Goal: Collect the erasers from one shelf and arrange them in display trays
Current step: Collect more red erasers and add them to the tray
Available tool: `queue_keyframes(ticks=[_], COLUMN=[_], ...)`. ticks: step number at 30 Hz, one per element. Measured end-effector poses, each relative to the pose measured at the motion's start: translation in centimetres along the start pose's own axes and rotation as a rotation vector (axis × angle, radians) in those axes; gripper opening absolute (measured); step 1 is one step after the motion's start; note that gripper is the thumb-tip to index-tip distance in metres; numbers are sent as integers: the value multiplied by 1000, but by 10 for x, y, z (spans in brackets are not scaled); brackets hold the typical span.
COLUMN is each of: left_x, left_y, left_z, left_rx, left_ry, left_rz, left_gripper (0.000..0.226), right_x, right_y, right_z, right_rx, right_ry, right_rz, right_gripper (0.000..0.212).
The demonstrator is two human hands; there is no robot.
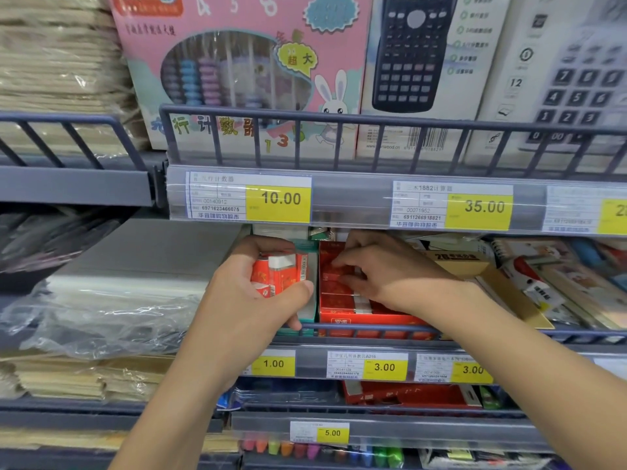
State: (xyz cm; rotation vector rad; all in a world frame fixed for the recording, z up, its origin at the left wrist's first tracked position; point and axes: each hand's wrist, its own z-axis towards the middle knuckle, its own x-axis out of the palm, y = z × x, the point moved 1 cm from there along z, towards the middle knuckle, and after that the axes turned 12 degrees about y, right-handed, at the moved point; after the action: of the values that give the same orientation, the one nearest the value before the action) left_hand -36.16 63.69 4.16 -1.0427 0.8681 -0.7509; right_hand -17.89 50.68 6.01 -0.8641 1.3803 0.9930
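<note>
Shop shelf [373,329]: left hand [251,293] grips erasers [281,273]; right hand [383,276] fingers curled onto red tray [359,317] erasers.

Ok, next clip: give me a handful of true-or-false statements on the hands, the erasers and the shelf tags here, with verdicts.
1. The left hand grips a bunch of red-wrapped erasers. True.
2. The right hand hangs idle below the shelf. False: its fingers reach into the red display tray of erasers.
3. The pink abacus box stands on the shelf above the hands. True.
4. The tag under the calculator box reads 10.00. False: that price tag reads 35.00.
5. The red tray sits left of the left hand. False: it sits to its right.
</note>
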Motion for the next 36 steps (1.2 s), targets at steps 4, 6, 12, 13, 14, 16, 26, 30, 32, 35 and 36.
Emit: queue_keyframes(ticks=[4, 6, 12, 13, 14, 16, 26, 30, 32, 35, 36], left_x=[1, 2, 5, 5, 5, 6, 4, 8, 8, 8, 8], left_y=[-2, -4, -8, -9, -9, -11, -13, -15, -16, -13, -12], left_z=[-1, -2, -7, -7, -8, -9, -14, -14, -14, -15, -15], left_rx=[1, -3, -26, -34, -44, -55, -57, -40, -38, -57, -63], left_ry=[26, 38, 31, 26, 22, 28, 53, 63, 66, 57, 45], left_rz=[-3, -12, -49, -48, -42, -21, -56, -38, -51, -138, -175], left_gripper=[37, 37, 37, 36, 36, 39, 45, 44, 42, 34, 32], right_x=[-3, -6, -9, -9, -10, -12, -16, -18, -19, -18, -16], right_y=[1, 2, 5, 8, 11, 20, 29, 37, 37, 33, 33], right_z=[3, 3, -14, -18, -22, -28, -41, -45, -49, -53, -54], right_rx=[8, 16, 55, 7, -59, -197, -312, -259, -243, -230, -222], right_ry=[9, 25, -58, -57, -37, 18, 73, 28, -12, -82, -108], right_rz=[-20, -34, 572, 731, 842, 941, 1088, 1034, 1034, 1097, 1107], right_gripper=[33, 33, 30, 33, 36, 40, 28, 28, 27, 24, 23])
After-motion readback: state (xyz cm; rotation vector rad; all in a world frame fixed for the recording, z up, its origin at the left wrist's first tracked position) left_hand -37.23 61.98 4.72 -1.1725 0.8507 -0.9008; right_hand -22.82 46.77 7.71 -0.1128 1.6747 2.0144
